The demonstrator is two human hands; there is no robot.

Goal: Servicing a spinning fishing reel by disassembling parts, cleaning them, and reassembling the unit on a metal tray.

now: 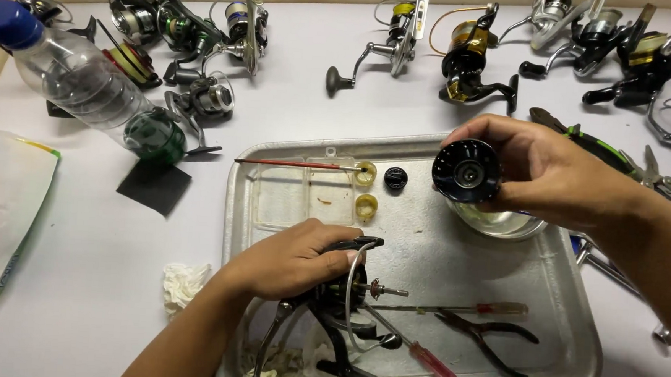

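Hands work over a metal tray (572, 354) that lies on a pale surface (60, 327). The left hand (293, 259) is closed around the body of a black fishing reel (337, 303), which rests low in the tray with its bare shaft (384, 290) pointing to the right and its wire bail curving around it. The right hand (550, 173) is raised above the far right part of the tray and grips a black round spool (466, 171) with its fingers, the open face of the spool turned to the camera. Just under this spool stands a small shiny metal bowl (502, 224).

Near the reel lie two screwdrivers with red handles (433, 364) and black pliers (488, 342), all inside the tray. At the far left part of the tray sits a clear plastic box (304, 194), with a thin red brush (291, 164) across its edge, two small yellowish cups (365, 207) and a black round cap (396, 178) just beside it.

Outside the tray, many other reels (465, 57) are spread along the far side of the surface. A clear bottle with a blue cap (73, 75) lies on the left, near a black square pad (154, 187), and a crumpled white tissue (183, 284) lies close to the left forearm.
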